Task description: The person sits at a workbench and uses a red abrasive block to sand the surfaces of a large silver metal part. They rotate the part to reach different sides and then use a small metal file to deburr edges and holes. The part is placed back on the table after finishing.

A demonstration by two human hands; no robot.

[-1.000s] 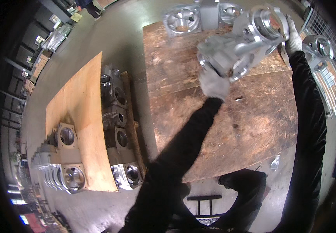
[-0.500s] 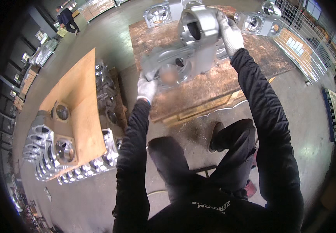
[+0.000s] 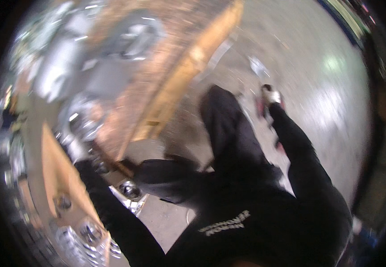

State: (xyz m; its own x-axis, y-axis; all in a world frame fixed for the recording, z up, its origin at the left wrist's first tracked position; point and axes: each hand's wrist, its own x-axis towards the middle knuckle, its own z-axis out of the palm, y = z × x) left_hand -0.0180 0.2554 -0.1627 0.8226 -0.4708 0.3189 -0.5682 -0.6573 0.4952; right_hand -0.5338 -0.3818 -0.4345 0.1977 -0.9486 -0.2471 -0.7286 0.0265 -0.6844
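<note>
A large silver metal casting (image 3: pixel 106 80) with round openings lies on the worn wooden tabletop, blurred by motion. My left hand (image 3: pixel 77 149), in a white glove, is at the casting's near-left end and looks closed on its edge; the fingers are smeared. Far off to the right, low beside my knee, my gloved right hand (image 3: pixel 271 95) is closed around a dark and red object (image 3: pixel 260 107). Its shape is too blurred to name. A pale blurred streak shows on the floor just beyond that hand.
The wooden table's thick front edge (image 3: pixel 175 89) runs diagonally before my knees. At lower left, an orange-brown board (image 3: pixel 61 173) stands among stacked silver castings (image 3: pixel 75 244). Grey concrete floor (image 3: pixel 308 49) spreads to the right.
My view has swung right. The casting, raised and tilted between both hands before, is down on the table. My right hand has left it and moved down to the right, onto the dark and red object.
</note>
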